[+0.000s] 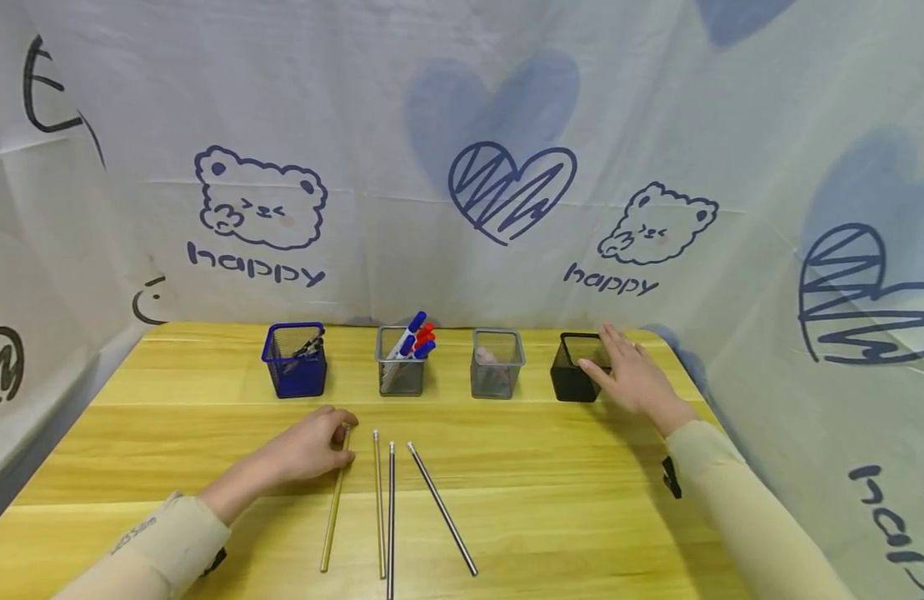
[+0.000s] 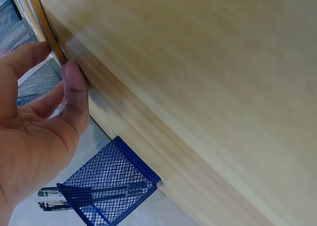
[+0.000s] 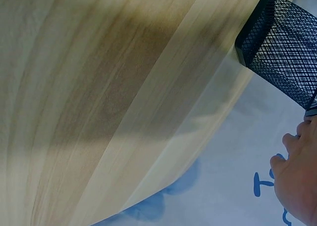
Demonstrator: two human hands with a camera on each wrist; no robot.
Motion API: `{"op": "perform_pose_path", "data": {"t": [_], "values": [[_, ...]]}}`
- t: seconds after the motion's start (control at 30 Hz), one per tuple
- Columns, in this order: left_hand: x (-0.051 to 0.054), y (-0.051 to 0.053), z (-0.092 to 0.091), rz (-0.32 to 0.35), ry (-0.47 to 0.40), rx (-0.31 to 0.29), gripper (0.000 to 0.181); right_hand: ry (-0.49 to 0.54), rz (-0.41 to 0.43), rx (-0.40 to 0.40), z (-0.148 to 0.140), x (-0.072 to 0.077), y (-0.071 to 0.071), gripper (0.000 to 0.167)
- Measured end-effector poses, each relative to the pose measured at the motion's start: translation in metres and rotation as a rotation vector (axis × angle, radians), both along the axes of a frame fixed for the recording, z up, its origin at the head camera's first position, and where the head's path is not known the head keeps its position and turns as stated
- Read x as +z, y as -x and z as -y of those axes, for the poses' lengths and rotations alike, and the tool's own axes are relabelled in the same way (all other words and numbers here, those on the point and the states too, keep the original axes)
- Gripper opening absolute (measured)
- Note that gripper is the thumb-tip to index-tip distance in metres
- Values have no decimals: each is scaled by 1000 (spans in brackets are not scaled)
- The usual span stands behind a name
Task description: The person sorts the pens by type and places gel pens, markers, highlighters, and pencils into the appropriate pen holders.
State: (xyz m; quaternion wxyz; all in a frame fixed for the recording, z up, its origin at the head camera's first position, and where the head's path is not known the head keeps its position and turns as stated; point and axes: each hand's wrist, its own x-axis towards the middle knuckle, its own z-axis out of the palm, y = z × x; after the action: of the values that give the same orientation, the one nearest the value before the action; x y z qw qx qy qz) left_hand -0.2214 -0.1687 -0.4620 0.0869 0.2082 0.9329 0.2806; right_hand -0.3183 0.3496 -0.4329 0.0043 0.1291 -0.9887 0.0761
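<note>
My left hand (image 1: 312, 446) pinches the upper end of a gold pencil (image 1: 332, 517) between thumb and finger; the pencil lies along the table. In the left wrist view the thumb and fingertips of the hand (image 2: 39, 117) meet at the pencil (image 2: 47, 25). To its right lie a second gold pencil (image 1: 379, 500) and two dark pencils (image 1: 391, 517) (image 1: 442, 508). At the far right, my right hand (image 1: 637, 375) holds the rim of a black mesh pen holder (image 1: 574, 383), thumb on the near side, fingers toward the back. The holder (image 3: 282, 42) looks bare inside.
Along the back edge of the wooden table (image 1: 544, 500) stand a blue mesh holder (image 1: 300, 379) with dark pens, a silver mesh holder (image 1: 402, 383) with blue and red markers, and another silver mesh holder (image 1: 495, 383) with something pale pink inside. A printed cloth (image 1: 387, 233) hangs behind.
</note>
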Motion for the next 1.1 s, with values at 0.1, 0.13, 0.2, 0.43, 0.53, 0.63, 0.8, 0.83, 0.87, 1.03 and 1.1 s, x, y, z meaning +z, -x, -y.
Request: {"op": "perform_pose_path", "data": {"t": [0.1,0.13,0.2,0.43,0.53,0.63,0.8,0.83,0.87,1.03,1.1], "values": [[1,1,1,7,-15,-10,44,4,-3,-2,0,0,-1,95],[2,1,2,6,-21,-15,44,6,-4,-1,0,0,-1,95],[2,1,3,16,-33,-16,43,5,-7,-1,0,1,-1,94],[4,1,5,29,-65,-23,43,1,-9,3,1,3,0,93],[5,1,6,47,-80,-20,43,-1,-8,2,1,3,-1,93],[6,0,6,73,-103,-9,44,2,-5,3,2,3,-1,93],[9,0,6,91,-175,3,47,3,-13,8,2,1,1,93],[10,0,5,91,-197,3,47,1,-16,8,1,0,1,93],[12,0,4,90,-218,-1,47,0,-19,7,1,0,1,93],[22,-2,-2,79,-322,-5,48,9,-22,6,1,0,0,94],[27,-3,-7,69,-348,-6,48,14,-22,6,1,1,0,94]]}}
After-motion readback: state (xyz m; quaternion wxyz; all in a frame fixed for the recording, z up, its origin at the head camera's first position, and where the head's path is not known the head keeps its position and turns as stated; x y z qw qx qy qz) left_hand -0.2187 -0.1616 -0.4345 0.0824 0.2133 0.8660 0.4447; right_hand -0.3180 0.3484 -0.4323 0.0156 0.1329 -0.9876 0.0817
